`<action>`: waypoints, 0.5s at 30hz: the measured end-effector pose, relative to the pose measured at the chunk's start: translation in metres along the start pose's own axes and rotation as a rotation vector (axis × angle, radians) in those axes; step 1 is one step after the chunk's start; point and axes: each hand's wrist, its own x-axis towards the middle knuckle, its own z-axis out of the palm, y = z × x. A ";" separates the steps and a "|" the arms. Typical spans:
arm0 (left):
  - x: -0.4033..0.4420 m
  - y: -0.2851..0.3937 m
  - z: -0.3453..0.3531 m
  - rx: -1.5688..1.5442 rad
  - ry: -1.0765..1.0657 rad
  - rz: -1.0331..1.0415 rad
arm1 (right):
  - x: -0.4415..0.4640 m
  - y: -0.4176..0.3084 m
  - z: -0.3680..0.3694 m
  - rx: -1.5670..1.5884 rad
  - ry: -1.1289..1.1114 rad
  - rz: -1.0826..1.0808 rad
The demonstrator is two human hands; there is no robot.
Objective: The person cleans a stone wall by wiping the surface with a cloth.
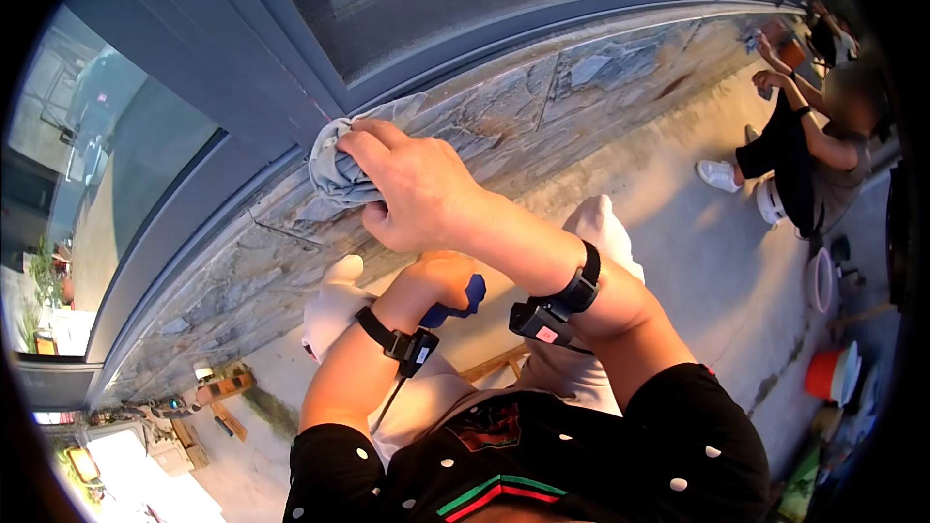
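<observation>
A light grey-blue cloth [339, 169] is bunched in my right hand [417, 179], whose fingers are curled over it. It lies against the ledge at the foot of the grey window frame [262, 68], near the frame's corner. My left hand [441, 281] is lower, near my knees and partly below my right forearm. Dark blue material [457, 302] shows at its fingers, which look closed around it. Each wrist wears a black strap with a small device.
Below the frame runs a stone-clad wall [542, 107]. At the right a person [823, 145] sits on a low white stool, arms raised to the wall. A red bucket [823, 375] stands at the lower right. Wooden pieces [225, 387] lie at the lower left.
</observation>
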 end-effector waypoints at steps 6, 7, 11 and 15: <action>-0.014 0.003 -0.014 -0.985 0.132 -0.077 | 0.000 -0.012 0.015 0.044 -0.090 -0.065; -0.007 -0.002 -0.014 -0.712 0.055 -0.060 | 0.002 -0.005 0.010 0.060 -0.109 -0.081; 0.011 -0.006 -0.010 -0.006 -0.051 -0.088 | 0.000 0.017 -0.016 -0.025 -0.108 -0.085; 0.002 0.008 -0.024 0.093 -0.143 -0.161 | -0.004 0.041 -0.065 -0.209 -0.005 0.102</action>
